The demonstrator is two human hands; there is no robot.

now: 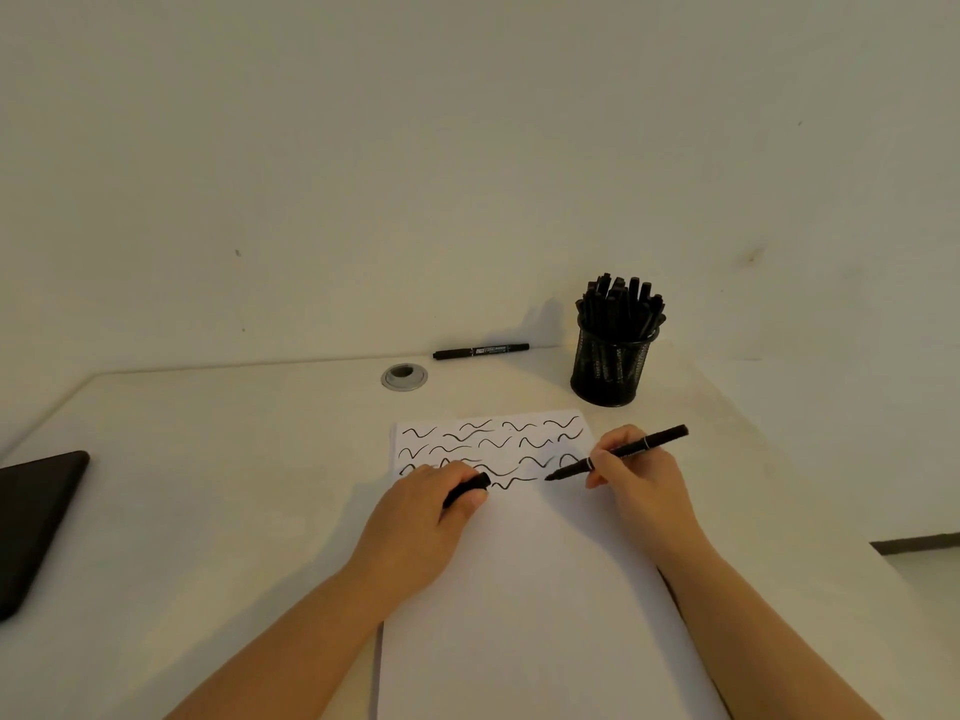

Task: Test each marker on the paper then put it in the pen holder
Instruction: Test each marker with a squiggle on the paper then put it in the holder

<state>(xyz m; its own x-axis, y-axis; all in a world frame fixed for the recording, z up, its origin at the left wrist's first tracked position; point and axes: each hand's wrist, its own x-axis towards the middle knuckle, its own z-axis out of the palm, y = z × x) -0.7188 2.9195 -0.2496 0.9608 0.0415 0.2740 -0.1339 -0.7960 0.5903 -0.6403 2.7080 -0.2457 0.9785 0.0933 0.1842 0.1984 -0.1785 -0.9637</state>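
Observation:
A white paper (530, 589) lies on the table, its top part covered with several black wavy test lines. My right hand (641, 478) grips an uncapped black marker (623, 452), its tip just above the paper near the lowest line. My left hand (423, 517) rests on the paper and holds the black marker cap (467, 490). A black mesh pen holder (610, 363) stands behind the paper at the right, filled with several black markers. One capped black marker (480, 351) lies at the table's back edge.
A round metal cable grommet (404, 377) sits in the table behind the paper. A dark flat tablet-like object (31, 522) lies at the left edge. The wall rises right behind the table. The table's right edge drops off near the floor (924, 569).

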